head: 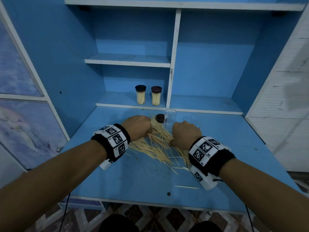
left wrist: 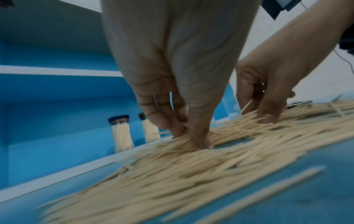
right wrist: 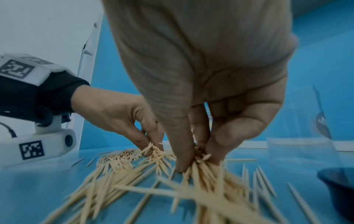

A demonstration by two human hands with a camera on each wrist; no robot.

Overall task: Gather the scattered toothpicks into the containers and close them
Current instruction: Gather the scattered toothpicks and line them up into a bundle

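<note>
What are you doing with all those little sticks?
A person is picking up toothpicks spilled across a blue desk. The left hand and right hand each pinch a bunch from the pile. An empty clear container and a dark lid wait just behind the pile. Two filled containers with lids on already stand on the shelf behind.

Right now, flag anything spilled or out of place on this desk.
Toothpicks lie spilled in a loose heap across the desk, one stray near the front edge. A jar stands empty, its lid off beside it. Both hands pinch at the heap.
</note>
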